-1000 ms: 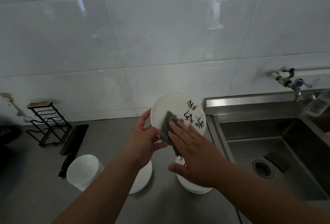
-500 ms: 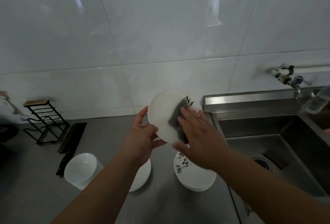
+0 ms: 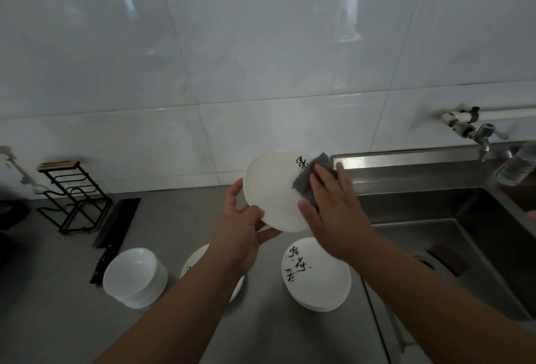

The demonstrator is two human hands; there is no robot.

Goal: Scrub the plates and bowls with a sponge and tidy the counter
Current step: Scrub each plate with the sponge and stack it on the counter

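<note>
Sponge [image 3: 314, 180] just slid to the plate's [image 3: 272, 189] far right edge under the right hand [image 3: 333, 204], left hand [image 3: 243, 224] still pinching the rim, so this plate's nearly scrubbed.

Dim, greyish light; window glare streaks the glossy wall tiles [image 3: 261, 44]. The surface [image 3: 43, 320] lies in shadow. Right hand [image 3: 333, 207] slightly motion-blurred; edges bend, wide-angle.

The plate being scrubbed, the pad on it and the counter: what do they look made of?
Plate: probably glazed ceramic, though melamine can't be excluded; smooth glossy white with black brushed characters. Pad under the right hand: a grey, matte, coarse-looking scouring sponge bending against the plate. Counter: likely brushed stainless steel; dull grey sheen, matching the sink rim.
</note>
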